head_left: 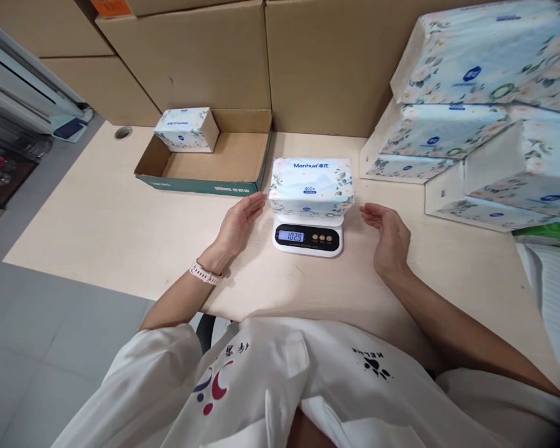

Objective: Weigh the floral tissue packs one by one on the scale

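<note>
A tissue pack (311, 185) with blue lettering lies on a small white kitchen scale (308, 235) at the table's middle; the lit display reads 1029. My left hand (239, 223) hovers open just left of the pack, fingers apart, holding nothing. On the other side, my right hand (386, 235) is open too, a short gap from the pack. Neither hand touches the pack. A pale watch band circles my left wrist.
A shallow open cardboard box (200, 182) with a green front edge sits at the back left, one tissue pack (185, 129) in its far corner. Several tissue packs (476, 118) are stacked at the right. Large cartons (326, 62) line the back. Table edge and floor lie left.
</note>
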A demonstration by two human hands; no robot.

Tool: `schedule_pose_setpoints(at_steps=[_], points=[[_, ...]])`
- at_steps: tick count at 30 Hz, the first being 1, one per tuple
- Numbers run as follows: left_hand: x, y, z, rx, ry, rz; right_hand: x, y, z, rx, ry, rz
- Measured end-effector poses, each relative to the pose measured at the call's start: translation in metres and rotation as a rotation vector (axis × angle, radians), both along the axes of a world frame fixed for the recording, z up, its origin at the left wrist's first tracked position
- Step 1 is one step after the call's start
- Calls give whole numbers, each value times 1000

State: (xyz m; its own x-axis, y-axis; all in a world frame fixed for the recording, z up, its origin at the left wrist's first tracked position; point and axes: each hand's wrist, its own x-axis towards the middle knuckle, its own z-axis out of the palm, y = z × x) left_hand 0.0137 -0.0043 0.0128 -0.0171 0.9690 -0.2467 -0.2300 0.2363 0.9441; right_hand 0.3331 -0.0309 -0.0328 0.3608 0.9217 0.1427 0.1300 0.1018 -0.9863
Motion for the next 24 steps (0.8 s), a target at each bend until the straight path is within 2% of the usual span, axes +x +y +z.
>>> schedule_pose_setpoints(at_steps=[20, 24], points=[[-2, 1, -1, -2, 4, -2, -4, -4, 8, 12, -50, 18], [-4, 1, 0, 48, 33, -30, -7, -5, 10, 41, -57, 17]])
